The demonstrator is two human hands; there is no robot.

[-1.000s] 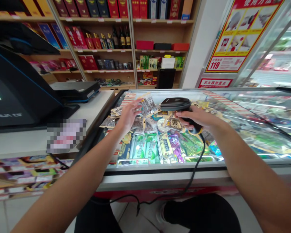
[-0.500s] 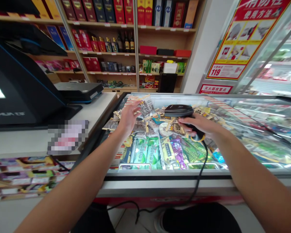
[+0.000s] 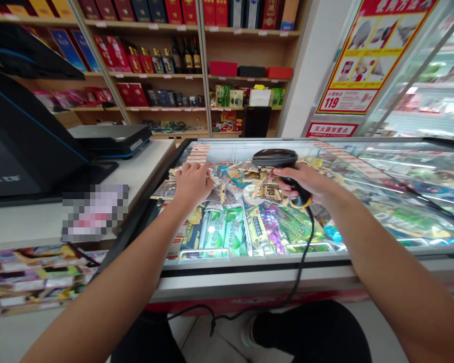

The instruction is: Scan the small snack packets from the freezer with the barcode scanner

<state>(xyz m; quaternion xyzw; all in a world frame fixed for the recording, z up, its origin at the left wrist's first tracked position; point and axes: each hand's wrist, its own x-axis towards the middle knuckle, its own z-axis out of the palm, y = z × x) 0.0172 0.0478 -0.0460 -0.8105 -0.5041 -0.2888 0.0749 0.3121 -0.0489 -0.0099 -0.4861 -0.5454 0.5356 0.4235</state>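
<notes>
My right hand grips the handle of a black barcode scanner, its head pointing left above the glass-topped chest. A black cable hangs from the handle's yellow-trimmed end. At the left of a pile of small snack packets, my left hand rests palm down with curled fingers. Its fingertips are hidden behind the knuckles, and what they hold cannot be made out. Between the hands lie more packets, among them a brown-and-clear one just below the scanner and a blue one.
Under the glass of the freezer chest lie green packs and other bags. On the left counter stand a dark terminal, a flat scale and a blurred-out item. Shelves with boxes and bottles line the back.
My left hand has moved left and down onto the pile; the packet it held up is no longer visible in it. My right hand keeps the scanner, nearly still. The view has shifted slightly.
</notes>
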